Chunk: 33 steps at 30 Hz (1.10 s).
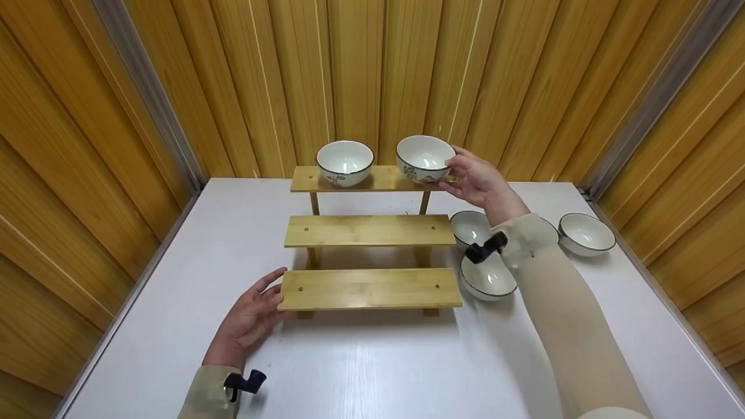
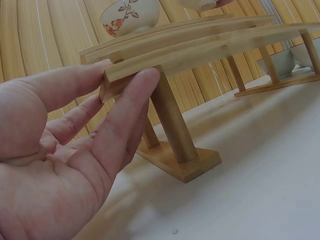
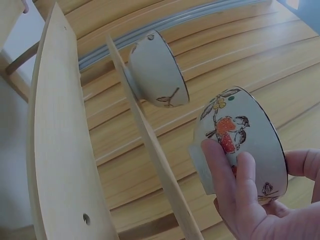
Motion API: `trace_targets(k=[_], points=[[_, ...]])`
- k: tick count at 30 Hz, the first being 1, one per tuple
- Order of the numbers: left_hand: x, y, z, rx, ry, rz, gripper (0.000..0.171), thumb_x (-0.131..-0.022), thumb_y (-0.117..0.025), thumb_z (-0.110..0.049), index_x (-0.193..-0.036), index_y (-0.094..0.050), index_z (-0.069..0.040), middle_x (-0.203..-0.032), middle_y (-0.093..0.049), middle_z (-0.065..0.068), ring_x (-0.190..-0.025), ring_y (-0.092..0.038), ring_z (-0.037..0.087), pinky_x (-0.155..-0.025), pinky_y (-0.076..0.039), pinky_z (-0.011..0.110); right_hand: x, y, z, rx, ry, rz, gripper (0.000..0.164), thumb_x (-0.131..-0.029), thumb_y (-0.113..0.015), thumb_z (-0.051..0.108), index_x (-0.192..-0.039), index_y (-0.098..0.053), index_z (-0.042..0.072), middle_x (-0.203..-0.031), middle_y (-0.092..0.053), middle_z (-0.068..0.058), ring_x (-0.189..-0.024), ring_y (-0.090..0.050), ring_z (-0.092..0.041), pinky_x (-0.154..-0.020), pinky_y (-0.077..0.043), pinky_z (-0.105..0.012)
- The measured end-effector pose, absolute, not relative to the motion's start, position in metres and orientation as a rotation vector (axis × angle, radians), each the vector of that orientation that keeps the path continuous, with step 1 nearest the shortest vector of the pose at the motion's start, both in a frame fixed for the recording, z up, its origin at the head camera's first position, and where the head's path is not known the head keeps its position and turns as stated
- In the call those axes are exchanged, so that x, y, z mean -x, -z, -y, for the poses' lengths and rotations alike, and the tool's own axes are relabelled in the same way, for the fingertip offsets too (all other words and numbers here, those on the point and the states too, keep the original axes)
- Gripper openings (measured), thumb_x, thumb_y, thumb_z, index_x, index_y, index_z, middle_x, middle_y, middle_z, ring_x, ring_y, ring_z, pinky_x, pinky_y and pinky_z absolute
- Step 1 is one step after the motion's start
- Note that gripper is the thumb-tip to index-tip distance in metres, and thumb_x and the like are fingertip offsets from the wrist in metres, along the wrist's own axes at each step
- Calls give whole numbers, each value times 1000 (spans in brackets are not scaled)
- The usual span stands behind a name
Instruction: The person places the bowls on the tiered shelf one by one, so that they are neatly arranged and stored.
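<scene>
My right hand (image 1: 480, 179) grips a white bowl (image 3: 250, 135) with a dark rim and a red bird pattern, its thumb and fingers around the side. This bowl is upright at the right end of the top board; in the right wrist view a narrow gap shows between its foot and the board. A similar bowl (image 1: 345, 163) stands on the left part of that board. The three-tier wooden rack (image 1: 369, 289) is on the white table. My left hand (image 1: 256, 311) holds the left end of its lowest board, fingertips (image 2: 148, 76) around the edge.
Several more bowls are on the table right of the rack: one bowl (image 1: 468, 226) behind another bowl (image 1: 489, 279) beside the lower tiers, and a bowl (image 1: 588, 234) near the right edge. Wood-slat walls (image 1: 355, 70) enclose the table (image 1: 361, 366) at the back and sides.
</scene>
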State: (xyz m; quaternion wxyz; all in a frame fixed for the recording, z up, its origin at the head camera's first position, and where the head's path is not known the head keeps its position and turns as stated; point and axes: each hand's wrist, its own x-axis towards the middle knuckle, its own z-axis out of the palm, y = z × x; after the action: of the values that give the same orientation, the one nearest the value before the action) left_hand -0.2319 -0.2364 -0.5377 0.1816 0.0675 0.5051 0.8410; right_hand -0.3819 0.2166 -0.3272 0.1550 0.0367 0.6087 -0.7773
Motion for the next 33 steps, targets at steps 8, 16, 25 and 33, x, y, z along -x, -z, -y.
trace_targets(k=[8, 16, 25, 33], points=[[232, 537, 236, -144, -2356, -1476, 68, -103, -54, 3, -162, -25, -14, -138, -56, 3, -118, -65, 17, -96, -57, 31, 390, 328, -191, -132, 2235, -1749, 66, -103, -49, 8, -163, -29, 29, -156, -36, -12, -110, -57, -20, -70, -59, -21], [232, 537, 235, -144, -2364, -1464, 65, -103, -52, 4, -161, -27, -14, -135, -57, 3, -115, -66, 16, -93, -58, 30, 395, 331, -180, -132, 2194, -1765, 65, -104, -47, 7, -163, -29, 28, -155, -36, -14, -110, -55, -21, -68, -59, -20], [231, 538, 235, -109, -2368, -1472, 63, -103, -53, 3, -159, -31, -17, -137, -57, 3, -116, -66, 17, -94, -58, 30, 399, 337, -180, -175, 2183, -1759, 65, -105, -47, 8, -163, -28, 29, -146, -41, -15, -110, -55, -22, -71, -60, -21], [231, 538, 236, -123, -2361, -1471, 66, -103, -54, 3, -161, -28, -16, -138, -56, 4, -118, -66, 17, -96, -58, 31, 400, 339, -184, -170, 2129, -1732, 68, -106, -47, 14, -164, -20, 36, -167, -28, -15, -137, -47, -35, -76, -61, -26]])
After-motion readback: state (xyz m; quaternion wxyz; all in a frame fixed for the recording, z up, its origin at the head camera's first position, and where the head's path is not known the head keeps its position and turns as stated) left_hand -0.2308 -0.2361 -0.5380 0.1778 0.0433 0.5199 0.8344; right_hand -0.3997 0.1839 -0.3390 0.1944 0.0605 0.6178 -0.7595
